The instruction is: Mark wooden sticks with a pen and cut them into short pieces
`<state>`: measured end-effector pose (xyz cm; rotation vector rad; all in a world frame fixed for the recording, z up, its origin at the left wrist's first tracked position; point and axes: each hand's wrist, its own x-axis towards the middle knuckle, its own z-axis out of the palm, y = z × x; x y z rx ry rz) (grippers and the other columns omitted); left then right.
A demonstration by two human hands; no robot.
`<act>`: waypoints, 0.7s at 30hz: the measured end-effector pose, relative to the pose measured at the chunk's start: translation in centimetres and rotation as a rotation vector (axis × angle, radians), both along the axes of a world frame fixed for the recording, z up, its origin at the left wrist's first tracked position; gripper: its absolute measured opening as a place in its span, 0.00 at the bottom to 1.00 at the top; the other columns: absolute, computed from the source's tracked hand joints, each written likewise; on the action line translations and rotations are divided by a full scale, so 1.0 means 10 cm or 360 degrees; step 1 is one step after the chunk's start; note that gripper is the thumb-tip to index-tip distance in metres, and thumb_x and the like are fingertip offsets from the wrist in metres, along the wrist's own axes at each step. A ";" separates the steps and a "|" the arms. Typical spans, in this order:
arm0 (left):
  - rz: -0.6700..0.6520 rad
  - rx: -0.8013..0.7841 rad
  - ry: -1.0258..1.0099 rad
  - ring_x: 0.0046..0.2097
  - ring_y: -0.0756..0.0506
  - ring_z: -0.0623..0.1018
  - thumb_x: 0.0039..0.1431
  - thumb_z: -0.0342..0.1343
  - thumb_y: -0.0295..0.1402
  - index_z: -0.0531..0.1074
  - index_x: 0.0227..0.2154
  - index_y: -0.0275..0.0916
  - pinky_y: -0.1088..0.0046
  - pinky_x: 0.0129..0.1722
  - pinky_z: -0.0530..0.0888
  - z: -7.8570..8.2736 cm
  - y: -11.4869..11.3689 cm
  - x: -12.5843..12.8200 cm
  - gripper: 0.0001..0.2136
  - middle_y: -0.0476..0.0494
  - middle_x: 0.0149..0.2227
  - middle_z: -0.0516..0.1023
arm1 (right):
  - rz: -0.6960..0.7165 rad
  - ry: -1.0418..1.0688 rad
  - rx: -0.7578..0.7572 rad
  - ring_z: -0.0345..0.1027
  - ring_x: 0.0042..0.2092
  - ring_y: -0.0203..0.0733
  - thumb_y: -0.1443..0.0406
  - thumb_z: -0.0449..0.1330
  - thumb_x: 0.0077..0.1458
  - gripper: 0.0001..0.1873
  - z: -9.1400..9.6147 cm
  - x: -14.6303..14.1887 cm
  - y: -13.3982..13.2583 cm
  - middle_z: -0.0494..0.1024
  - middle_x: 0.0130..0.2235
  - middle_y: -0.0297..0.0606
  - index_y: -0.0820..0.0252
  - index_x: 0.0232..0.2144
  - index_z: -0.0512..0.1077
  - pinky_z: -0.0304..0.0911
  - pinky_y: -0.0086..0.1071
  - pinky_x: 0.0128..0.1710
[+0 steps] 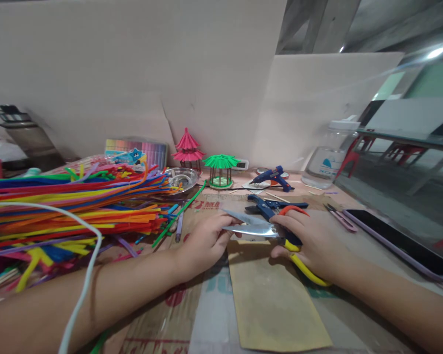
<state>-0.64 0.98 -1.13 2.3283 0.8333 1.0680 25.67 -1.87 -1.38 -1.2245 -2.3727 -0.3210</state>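
Leftmost, a dark bottle (32,140) stands behind a big heap of colorful pipe cleaners (77,191), with a pale cord (82,285) looping in front. Next come a box of markers (136,153), a clear dish (186,181) and, behind it, a little pink-roofed hut (187,147). The left hand (204,246) has its thumb and fingers drawn together right by the blade tips; whether something small sits between them, I can't tell. Beyond it stands a green-roofed hut (220,169). Between the two hands, which are apart, are the scissors (254,230), blades parted, above the far end of a tan sheet (276,305). Behind them lie blue-handled pliers (262,206) and a blue glue gun (273,178). The right hand (313,241) is wrapped around the scissors' red and yellow handles. Farther right are a clear water bottle (324,157), small pink snips (341,219) and a phone (401,241) lying flat.
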 end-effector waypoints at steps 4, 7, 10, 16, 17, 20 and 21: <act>0.0005 -0.0027 0.0009 0.40 0.46 0.77 0.56 0.46 0.22 0.73 0.32 0.38 0.69 0.44 0.75 0.00 -0.01 0.00 0.11 0.43 0.36 0.79 | 0.0021 -0.0005 -0.0040 0.72 0.39 0.47 0.45 0.59 0.58 0.25 0.01 0.00 -0.01 0.77 0.40 0.44 0.59 0.45 0.73 0.65 0.37 0.36; -0.0006 -0.0055 0.0012 0.39 0.46 0.77 0.57 0.47 0.23 0.73 0.30 0.39 0.71 0.42 0.75 0.00 -0.02 0.00 0.10 0.44 0.35 0.79 | 0.0023 -0.0030 -0.0017 0.71 0.38 0.46 0.45 0.60 0.58 0.25 0.00 0.01 -0.01 0.77 0.39 0.43 0.59 0.45 0.73 0.64 0.36 0.35; -0.0012 -0.0095 0.0009 0.38 0.46 0.77 0.59 0.47 0.24 0.73 0.30 0.39 0.71 0.41 0.74 -0.01 -0.01 0.00 0.10 0.44 0.34 0.79 | 0.0013 -0.0032 -0.0034 0.71 0.37 0.45 0.46 0.60 0.57 0.24 -0.02 0.03 -0.01 0.77 0.37 0.41 0.58 0.43 0.73 0.63 0.34 0.34; -0.0064 -0.0237 -0.0074 0.34 0.49 0.76 0.67 0.45 0.30 0.71 0.34 0.37 0.73 0.36 0.73 0.04 -0.05 0.04 0.10 0.46 0.32 0.78 | -0.0003 0.0125 -0.0196 0.66 0.28 0.40 0.47 0.62 0.56 0.20 -0.02 0.04 -0.01 0.73 0.28 0.34 0.57 0.36 0.72 0.58 0.31 0.27; -0.0086 -0.0301 -0.0120 0.32 0.50 0.75 0.68 0.45 0.31 0.71 0.35 0.37 0.74 0.34 0.73 0.07 -0.08 0.05 0.10 0.46 0.32 0.78 | -0.0029 0.0177 -0.0203 0.66 0.28 0.41 0.47 0.62 0.56 0.20 -0.02 0.03 0.00 0.73 0.28 0.34 0.57 0.37 0.72 0.58 0.32 0.28; -0.0203 -0.0610 -0.0349 0.30 0.51 0.75 0.68 0.48 0.34 0.70 0.38 0.36 0.77 0.31 0.73 0.19 -0.19 0.09 0.08 0.46 0.32 0.78 | -0.0132 0.0353 -0.0200 0.67 0.30 0.43 0.49 0.59 0.58 0.23 -0.02 0.03 0.01 0.74 0.31 0.37 0.60 0.45 0.70 0.60 0.34 0.29; -0.0245 -0.0711 -0.0429 0.31 0.51 0.75 0.67 0.50 0.34 0.70 0.37 0.36 0.77 0.31 0.73 0.23 -0.23 0.10 0.07 0.46 0.32 0.78 | -0.0163 0.0403 -0.0207 0.68 0.30 0.44 0.49 0.58 0.58 0.24 -0.02 0.03 0.02 0.74 0.32 0.37 0.61 0.47 0.69 0.61 0.35 0.29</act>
